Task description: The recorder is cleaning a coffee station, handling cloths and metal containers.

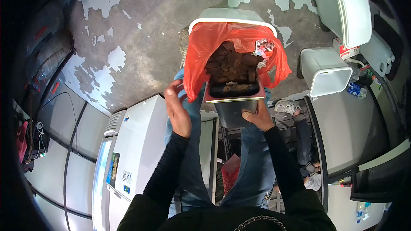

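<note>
A deep, dark rectangular container (236, 114) with a metal rim is tipped over the mouth of a white plastic bin (232, 14). My right hand (259, 115) grips its near right side, thumb on the outer wall. Brown clumps (232, 62) that look like spent coffee grounds lie at its mouth and beyond, inside a red plastic bag (199, 51) lining the bin. Crumpled wrappers (265, 50) show at the bag's right. My left hand (178, 109) is beside the bag's left edge, fingers apart and holding nothing; whether the fingertips touch the plastic I cannot tell.
Right of the bin stands an uncovered white bin (326, 70), with a lidded one (342, 12) behind it. A white chest freezer (141, 141) is at the left. Another person's shoe (286, 106) shows beyond my right arm. Paint peels off the concrete floor (154, 32).
</note>
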The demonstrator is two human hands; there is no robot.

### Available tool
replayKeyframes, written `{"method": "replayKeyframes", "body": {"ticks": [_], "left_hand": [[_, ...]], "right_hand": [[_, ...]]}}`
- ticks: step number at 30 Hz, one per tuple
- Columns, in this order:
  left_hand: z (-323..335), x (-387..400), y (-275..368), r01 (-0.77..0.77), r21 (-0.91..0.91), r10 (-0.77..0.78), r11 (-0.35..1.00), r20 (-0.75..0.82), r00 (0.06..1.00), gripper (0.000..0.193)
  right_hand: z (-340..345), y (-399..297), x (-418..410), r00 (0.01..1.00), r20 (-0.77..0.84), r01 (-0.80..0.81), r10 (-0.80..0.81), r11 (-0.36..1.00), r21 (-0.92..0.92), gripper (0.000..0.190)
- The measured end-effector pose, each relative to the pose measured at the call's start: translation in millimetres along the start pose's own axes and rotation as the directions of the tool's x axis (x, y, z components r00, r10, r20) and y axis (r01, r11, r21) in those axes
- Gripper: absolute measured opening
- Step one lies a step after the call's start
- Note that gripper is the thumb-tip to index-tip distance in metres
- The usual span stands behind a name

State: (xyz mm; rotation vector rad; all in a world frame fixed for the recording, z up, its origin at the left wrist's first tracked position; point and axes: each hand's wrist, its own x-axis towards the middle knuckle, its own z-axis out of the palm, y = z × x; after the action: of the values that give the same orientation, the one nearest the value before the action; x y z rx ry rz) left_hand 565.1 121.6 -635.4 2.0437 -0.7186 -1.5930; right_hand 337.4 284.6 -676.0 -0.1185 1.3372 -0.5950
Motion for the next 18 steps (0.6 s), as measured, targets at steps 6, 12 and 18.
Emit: {"method": "replayKeyframes", "body": {"ticks": [6, 12, 18], "left_hand": [[3, -12, -98, 0.602, -0.280, -0.581, 0.748, 0.163, 0.797, 0.042], [25, 7, -118, 0.657, -0.524, -0.512, 0.541, 0.415, 0.752, 0.053], [51, 10, -109, 0.617, -0.553, -0.495, 0.559, 0.374, 0.784, 0.039]], "right_hand": [[-12, -35, -7, 0.989, 0.054, -0.134, 0.136, 0.990, -0.035, 0.084], [-7, -61, 0, 0.985, 0.119, -0.124, 0.126, 0.992, -0.027, 0.094], [-27, -76, -4, 0.981, 0.129, -0.148, 0.142, 0.988, 0.038, 0.105]]}}
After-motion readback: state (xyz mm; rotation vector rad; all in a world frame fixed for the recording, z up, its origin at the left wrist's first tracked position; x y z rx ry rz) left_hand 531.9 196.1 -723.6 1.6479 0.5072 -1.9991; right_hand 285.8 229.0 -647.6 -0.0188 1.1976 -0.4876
